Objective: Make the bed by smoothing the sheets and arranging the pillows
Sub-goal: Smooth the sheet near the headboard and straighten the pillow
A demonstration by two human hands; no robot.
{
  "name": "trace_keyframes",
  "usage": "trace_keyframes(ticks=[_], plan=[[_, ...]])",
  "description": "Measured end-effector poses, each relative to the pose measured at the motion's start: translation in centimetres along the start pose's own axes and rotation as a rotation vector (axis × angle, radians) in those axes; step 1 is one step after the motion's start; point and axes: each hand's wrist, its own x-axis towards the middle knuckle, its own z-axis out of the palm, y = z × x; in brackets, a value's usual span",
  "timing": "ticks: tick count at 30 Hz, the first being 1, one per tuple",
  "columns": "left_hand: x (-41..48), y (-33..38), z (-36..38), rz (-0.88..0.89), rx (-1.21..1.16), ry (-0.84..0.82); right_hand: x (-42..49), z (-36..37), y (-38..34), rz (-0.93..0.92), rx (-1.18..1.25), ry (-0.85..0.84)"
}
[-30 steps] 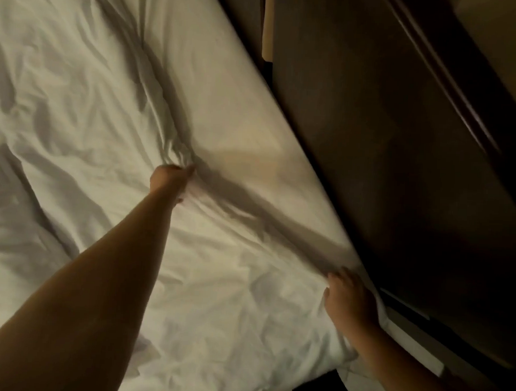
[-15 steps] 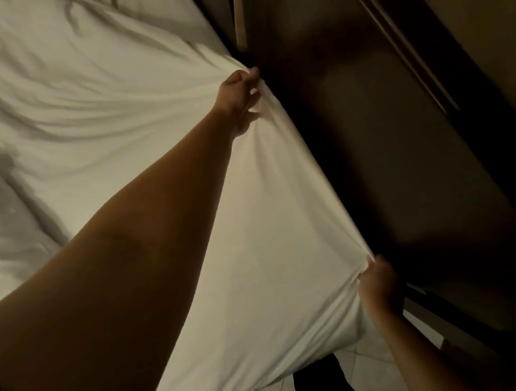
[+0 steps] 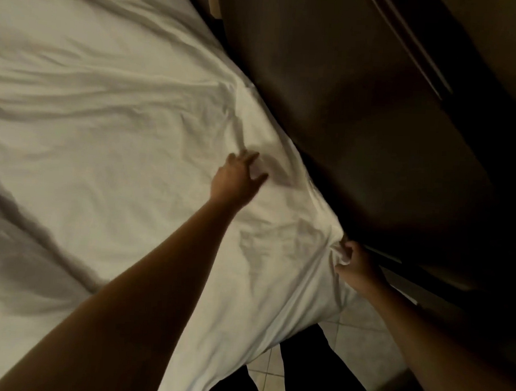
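Note:
A white sheet [image 3: 112, 124] covers the bed and fills the left and middle of the head view, with long soft creases running across it. My left hand [image 3: 237, 175] hovers over or rests on the sheet near the bed's right edge, fingers spread and straight. My right hand [image 3: 356, 263] grips a bunched corner of the sheet at the bed's near right corner, fingers curled round the cloth. No pillows are in view.
A dark wooden headboard or wall panel [image 3: 372, 126] runs along the bed's right edge, very close to it. Pale floor tiles [image 3: 360, 324] show below the corner. My dark trouser legs [image 3: 308, 369] stand by the bed's near edge.
My left hand let go of the sheet's edge, came back nearer and opened over the sheet. The lifted sheet has dropped flatter on the bed. My right hand keeps its grip on the corner.

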Motion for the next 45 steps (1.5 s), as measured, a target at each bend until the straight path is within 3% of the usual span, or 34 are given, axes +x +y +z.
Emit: trace_keyframes(ticks=[3,6,11,15,19,24,26,30,32,36,39,41,45], plan=[[-3.2,0.1,4.3,0.041,0.252,-0.145,0.6,0.2,0.3,0.020,-0.216,-0.009],[-4.6,-0.7,6.3,0.013,0.329,-0.186,1.1,0.1,1.1,0.039,-0.362,0.121],[-3.3,-0.2,6.6,-0.004,0.245,-0.154,0.0,-0.3,2.8,0.039,-0.188,0.266],[-3.2,-0.8,6.9,0.016,0.199,-0.168,-0.4,0.2,3.6,-0.105,-0.224,0.378],[-4.1,-1.5,7.2,0.017,0.200,-0.149,-2.3,1.6,2.6,-0.090,-0.321,0.409],[-6.2,-0.3,7.9,0.025,0.200,-0.101,-3.6,3.2,2.2,-0.202,-0.429,0.414],[-7.2,-0.3,8.3,0.042,0.217,-0.098,-3.1,4.2,2.6,-0.065,-0.296,0.383],[-8.3,-0.8,9.3,0.031,0.220,-0.065,-2.4,5.9,4.3,0.330,0.200,0.328],[-8.3,0.0,10.1,0.090,0.214,-0.029,-1.7,5.9,5.3,0.365,0.328,0.328],[-8.4,2.7,12.4,0.276,0.218,-0.080,-0.1,5.0,7.8,0.350,0.253,0.196],[-7.2,4.0,13.7,0.298,0.294,-0.133,1.3,4.4,9.8,0.374,0.270,0.130],[-6.0,4.5,14.0,0.282,0.355,-0.143,2.2,4.3,10.7,0.409,0.382,0.180],[-6.5,4.6,15.1,0.295,0.361,-0.133,1.8,5.1,12.5,0.532,0.612,0.466]])
